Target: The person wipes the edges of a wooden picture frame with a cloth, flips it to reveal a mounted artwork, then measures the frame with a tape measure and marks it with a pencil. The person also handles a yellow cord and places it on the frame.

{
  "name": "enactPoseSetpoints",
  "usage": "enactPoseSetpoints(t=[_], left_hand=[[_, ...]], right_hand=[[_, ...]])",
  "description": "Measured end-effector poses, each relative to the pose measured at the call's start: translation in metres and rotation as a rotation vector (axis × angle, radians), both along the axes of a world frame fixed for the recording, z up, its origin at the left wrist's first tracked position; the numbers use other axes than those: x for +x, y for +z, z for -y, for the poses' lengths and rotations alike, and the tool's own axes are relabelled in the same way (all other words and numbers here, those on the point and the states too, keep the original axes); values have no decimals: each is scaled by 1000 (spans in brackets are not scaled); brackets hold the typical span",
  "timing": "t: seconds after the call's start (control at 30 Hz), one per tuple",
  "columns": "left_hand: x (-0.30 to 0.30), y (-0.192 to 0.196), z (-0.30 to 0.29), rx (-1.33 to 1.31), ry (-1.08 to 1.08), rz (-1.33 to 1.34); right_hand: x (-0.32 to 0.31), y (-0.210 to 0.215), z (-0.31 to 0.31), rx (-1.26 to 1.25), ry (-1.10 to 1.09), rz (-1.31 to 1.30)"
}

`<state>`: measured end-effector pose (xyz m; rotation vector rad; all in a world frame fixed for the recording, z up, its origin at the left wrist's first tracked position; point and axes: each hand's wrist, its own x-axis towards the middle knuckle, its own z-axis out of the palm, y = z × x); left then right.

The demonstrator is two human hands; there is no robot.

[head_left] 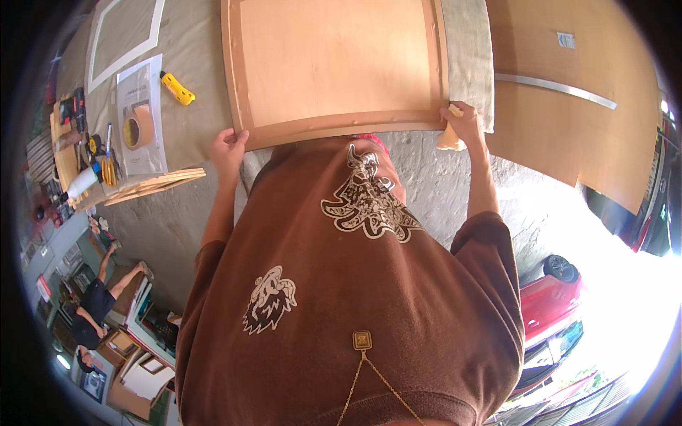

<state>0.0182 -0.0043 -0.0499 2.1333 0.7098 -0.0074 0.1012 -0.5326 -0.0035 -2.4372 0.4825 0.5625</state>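
Left hand [229,148] clamps the panel's [337,64] near-left corner; right hand [466,123], well apart, grips a cloth [450,139] at the near-right corner. Neither is nearer. Panel lies on the desk [199,64], straight ahead between them; far end cropped, long axis unclear.

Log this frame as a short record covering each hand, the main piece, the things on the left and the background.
Left hand: touches the near left corner of the framed panel; firmness of grip unclear
Right hand: holds a pale wad, perhaps cloth, at the near right corner
Panel surface: light tan, bordered in darker brown
Left side: yellow cutter, tape roll, thin wooden strips
Background: another person left, red car right
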Motion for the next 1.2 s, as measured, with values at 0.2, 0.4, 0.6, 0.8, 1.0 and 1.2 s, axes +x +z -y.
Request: enactPoseSetpoints(t=[0.2,0.4,0.6,0.8,1.0,1.2], left_hand=[[4,10,6,177,17,-110],[-1,7,18,325,61,-45],[-4,9,20,387,15,13],[-15,6,-8,125,-183,28],[30,62,1,548,-514,-93],[42,79,7,778,-860,31]], right_hand=[[9,-12,4,23,190,69],[10,-21,14,159,185,10],[15,-21,22,213,289,-48],[25,-6,18,88,420,-80],[29,11,5,-71,481,-75],[15,0,9,-90,676,364]])
